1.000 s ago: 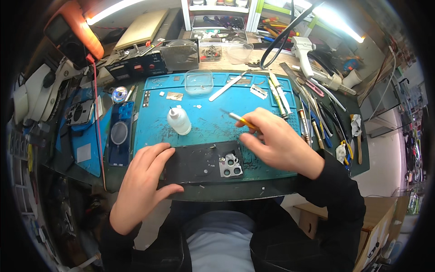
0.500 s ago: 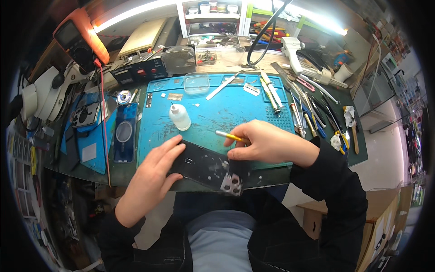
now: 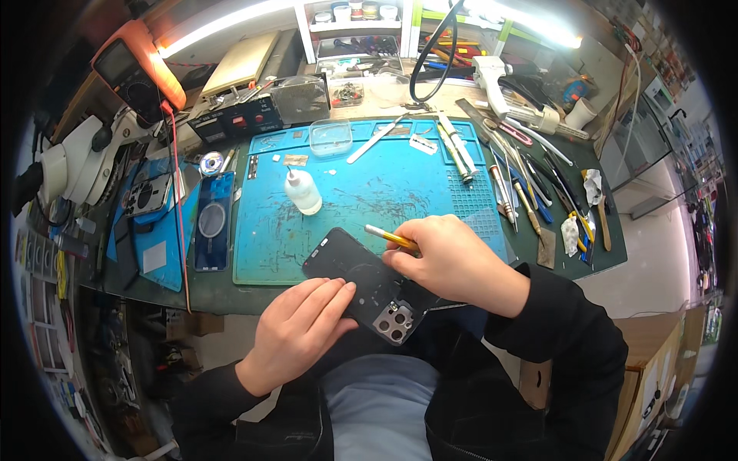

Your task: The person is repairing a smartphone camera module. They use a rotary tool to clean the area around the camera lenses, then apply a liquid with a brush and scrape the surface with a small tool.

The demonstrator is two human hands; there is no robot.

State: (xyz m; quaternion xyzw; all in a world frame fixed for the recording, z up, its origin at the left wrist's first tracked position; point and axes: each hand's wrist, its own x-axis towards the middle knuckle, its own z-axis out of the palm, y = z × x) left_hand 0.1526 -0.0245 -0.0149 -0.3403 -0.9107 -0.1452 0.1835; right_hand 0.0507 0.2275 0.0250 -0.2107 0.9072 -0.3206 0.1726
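Note:
My left hand (image 3: 300, 330) grips a black phone back panel (image 3: 350, 257) by its left edge, fingers laid over its face. Tilted at the bench's front edge, the panel has a silver camera plate (image 3: 396, 323) with round holes at its lower right end. In my right hand (image 3: 453, 253) is a slim yellow tool (image 3: 396, 239), its silver end pointing up and left. That hand is closed over the panel's right side and hides the tool's other end. A white squeeze bottle (image 3: 303, 194) stands just beyond the panel.
A blue work mat (image 3: 254, 253) covers the bench, holding a clear plastic box (image 3: 330, 138). Pliers, brushes and other tools crowd the right side. At left lie a dark blue phone panel (image 3: 213, 224) and a red cable (image 3: 181, 230); an orange multimeter (image 3: 157, 73) stands behind.
The panel has come nearer to me and turned more steeply, and its camera plate is less blurred. My left hand has moved right and nearer; my right hand has shifted slightly right with the tool.

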